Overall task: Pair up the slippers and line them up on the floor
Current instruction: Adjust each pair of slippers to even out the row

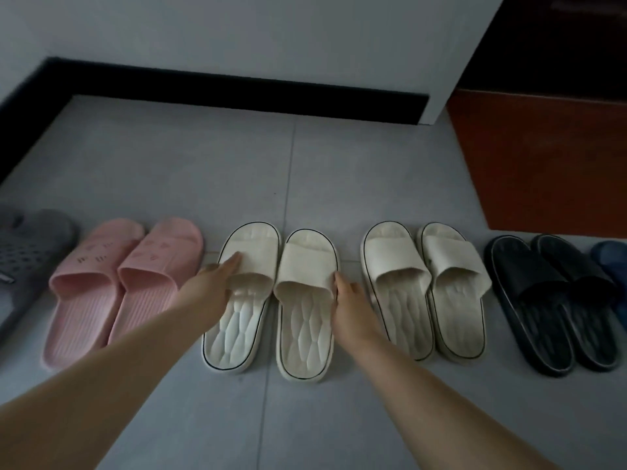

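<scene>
Reaching down with both arms, person works the middle cream pair in a row of slippers on the grey tile floor.

Left hand lies on the strap of the left cream slipper. Its fingers are straight and flat on top of the strap, thumb near the strap opening, no clear pinch.

Right hand is at the outer right edge of the right cream slipper, fingertips touching the strap's side. Cannot tell whether they curl round the edge or only press it.

The two slippers sit side by side, toes toward the wall, nearly touching at the straps. The left one is angled a bit, toe leaning right.

Row, left to right:
- grey slipper, cut off by the frame edge
- pink pair, touching each other, with the right pink slipper just beside the left hand
- the handled cream pair
- second cream pair, narrow floor gap with the right hand in it
- black pair
- blue slipper, only partly in view at the right edge

Toes roughly line up, and heels are uneven.

Open floor runs wide beyond the toes up to the black baseboard. More bare tile lies on the near side of the heels, under the forearms. A tile seam runs from the wall down toward the handled pair. Red-brown cabinet bounds the floor at the right, its lower edge just beyond the black pair's toes.
</scene>
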